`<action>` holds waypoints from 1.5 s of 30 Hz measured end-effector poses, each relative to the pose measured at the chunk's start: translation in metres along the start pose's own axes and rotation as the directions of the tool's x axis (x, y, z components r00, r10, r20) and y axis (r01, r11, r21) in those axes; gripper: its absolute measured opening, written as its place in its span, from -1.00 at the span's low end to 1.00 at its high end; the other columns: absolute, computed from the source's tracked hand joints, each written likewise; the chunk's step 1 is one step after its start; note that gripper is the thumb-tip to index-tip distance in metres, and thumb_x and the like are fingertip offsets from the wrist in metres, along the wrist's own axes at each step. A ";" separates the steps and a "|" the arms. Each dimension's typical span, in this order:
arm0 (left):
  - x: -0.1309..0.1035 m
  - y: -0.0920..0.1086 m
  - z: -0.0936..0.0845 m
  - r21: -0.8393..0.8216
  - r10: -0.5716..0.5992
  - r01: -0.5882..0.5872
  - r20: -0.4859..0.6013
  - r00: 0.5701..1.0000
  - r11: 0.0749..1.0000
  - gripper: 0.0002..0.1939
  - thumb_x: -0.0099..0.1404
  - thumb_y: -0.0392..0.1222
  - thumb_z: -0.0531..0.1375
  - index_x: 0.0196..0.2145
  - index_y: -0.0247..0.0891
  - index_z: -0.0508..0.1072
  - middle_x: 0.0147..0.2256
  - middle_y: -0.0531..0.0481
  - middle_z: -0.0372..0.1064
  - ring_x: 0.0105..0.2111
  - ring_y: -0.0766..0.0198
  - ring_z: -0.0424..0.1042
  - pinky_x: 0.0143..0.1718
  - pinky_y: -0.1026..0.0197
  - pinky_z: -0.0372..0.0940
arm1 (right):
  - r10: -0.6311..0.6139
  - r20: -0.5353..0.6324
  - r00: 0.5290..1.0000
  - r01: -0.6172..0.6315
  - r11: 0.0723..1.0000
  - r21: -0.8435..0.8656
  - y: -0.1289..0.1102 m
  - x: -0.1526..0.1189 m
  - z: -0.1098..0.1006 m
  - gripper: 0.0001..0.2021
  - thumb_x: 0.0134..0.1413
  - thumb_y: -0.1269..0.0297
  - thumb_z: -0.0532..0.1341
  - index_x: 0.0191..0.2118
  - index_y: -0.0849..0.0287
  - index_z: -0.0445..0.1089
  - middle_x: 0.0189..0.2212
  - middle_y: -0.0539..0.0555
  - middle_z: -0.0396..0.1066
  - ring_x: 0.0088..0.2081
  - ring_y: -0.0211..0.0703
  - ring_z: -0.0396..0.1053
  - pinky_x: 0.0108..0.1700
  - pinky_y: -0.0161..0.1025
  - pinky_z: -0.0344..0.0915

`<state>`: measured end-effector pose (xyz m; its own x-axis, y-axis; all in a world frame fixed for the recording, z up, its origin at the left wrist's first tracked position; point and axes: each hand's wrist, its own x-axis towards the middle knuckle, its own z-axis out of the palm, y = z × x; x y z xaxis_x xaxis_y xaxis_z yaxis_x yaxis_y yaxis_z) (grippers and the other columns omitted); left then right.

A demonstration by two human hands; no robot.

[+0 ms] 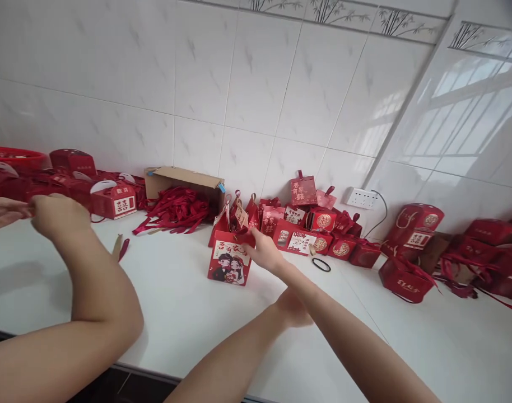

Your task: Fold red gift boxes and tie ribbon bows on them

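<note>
A red gift box [229, 267] with a cartoon couple on its front stands upright on the white counter. My right hand [265, 250] has its fingers closed on the box's top right edge. Below my right forearm lies my left hand [295, 309], low over the counter and to the right of the box; its fingers are hidden behind that forearm. Just behind the held box are more red boxes with upright loops [241, 214], touching or nearly touching it.
Another person's hands [59, 215] are at the left. Red ribbons [176, 210] spill from a cardboard box [184, 176]. Red boxes [342, 246] line the wall, with more red boxes [408, 280] at right. A black band [321, 265] lies near a power strip [362, 198].
</note>
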<state>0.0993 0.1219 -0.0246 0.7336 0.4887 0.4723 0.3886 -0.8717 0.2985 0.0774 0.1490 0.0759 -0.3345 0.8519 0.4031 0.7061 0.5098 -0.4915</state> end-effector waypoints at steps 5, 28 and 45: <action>-0.005 0.008 -0.003 0.005 0.214 -0.216 -0.132 0.968 0.976 -0.89 0.15 -0.35 0.02 -0.39 -0.25 0.32 -0.47 -0.03 0.40 -0.41 0.20 0.40 -0.33 0.15 0.31 | 0.072 -0.352 0.933 -0.031 0.992 0.120 0.033 -0.017 -0.052 -0.90 0.04 0.35 0.13 -0.29 0.15 0.35 -0.32 0.12 0.48 -0.28 -0.01 0.42 -0.22 -0.14 0.31; 0.007 -0.001 -0.070 -0.380 -0.331 0.110 -0.587 0.739 0.919 -0.85 0.25 -0.13 0.12 -0.42 -0.23 0.38 -0.44 0.04 0.40 -0.38 0.30 0.42 -0.31 0.28 0.33 | -0.033 -0.530 0.847 0.168 0.963 0.209 0.092 -0.107 -0.042 -0.94 0.09 0.30 0.06 -0.36 0.12 0.13 -0.46 0.00 0.25 -0.44 -0.21 0.23 -0.35 -0.27 0.23; -0.003 0.012 -0.070 -0.399 -0.254 0.023 -0.538 0.804 0.917 -0.90 0.19 -0.21 0.16 -0.46 -0.24 0.32 -0.53 0.11 0.34 -0.51 0.38 0.37 -0.46 0.36 0.30 | -0.059 -0.610 0.790 0.194 0.968 0.157 0.085 -0.124 -0.043 -0.93 0.16 0.32 0.08 -0.35 0.12 0.18 -0.47 -0.03 0.26 -0.47 -0.28 0.25 -0.42 -0.33 0.22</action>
<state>0.0626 0.1126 0.0361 0.1905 0.6332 0.7502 0.1508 -0.7740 0.6150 0.2053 0.0816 0.0173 0.0749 0.5698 0.8184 0.5206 0.6776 -0.5194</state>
